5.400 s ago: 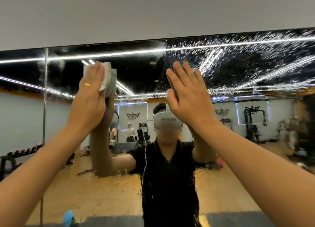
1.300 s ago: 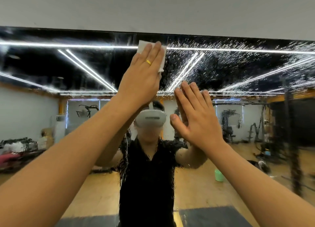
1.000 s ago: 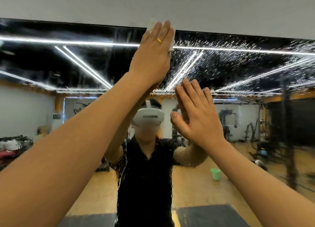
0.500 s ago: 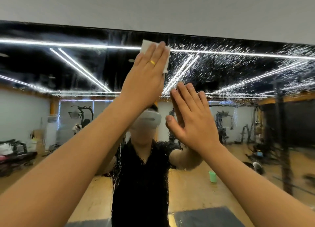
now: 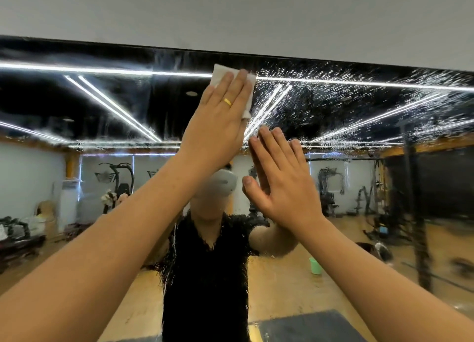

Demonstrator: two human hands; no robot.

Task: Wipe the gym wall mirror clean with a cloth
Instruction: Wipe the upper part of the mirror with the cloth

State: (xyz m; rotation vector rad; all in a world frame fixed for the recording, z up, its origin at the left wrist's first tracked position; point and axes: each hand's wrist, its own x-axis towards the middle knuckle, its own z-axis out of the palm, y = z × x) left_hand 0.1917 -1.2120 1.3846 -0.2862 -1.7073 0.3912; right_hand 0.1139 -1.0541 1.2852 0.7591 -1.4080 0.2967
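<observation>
The left hand [image 5: 218,121] lies flat with straight fingers, pressing the white cloth [image 5: 232,81] on the mirror [image 5: 359,105] near its top edge. The right hand [image 5: 280,180] is open too, leaning on the glass just beside it. I think pushing firmly toward the wet drops [image 5: 320,85] on the right would work best.

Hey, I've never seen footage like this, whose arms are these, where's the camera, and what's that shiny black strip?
No machine here. One camera sits on a person's head, so both arms reaching in are their own. They face a wall mirror; the dark band with bright lines is the gym ceiling reflected, and the figure wearing a headset is their reflection. The left hand, fingers straight, presses a white cloth against the glass near its top edge. The right hand rests open on the mirror, holding nothing. Right of the cloth the glass is speckled with droplets; left of it looks smoother.
</observation>
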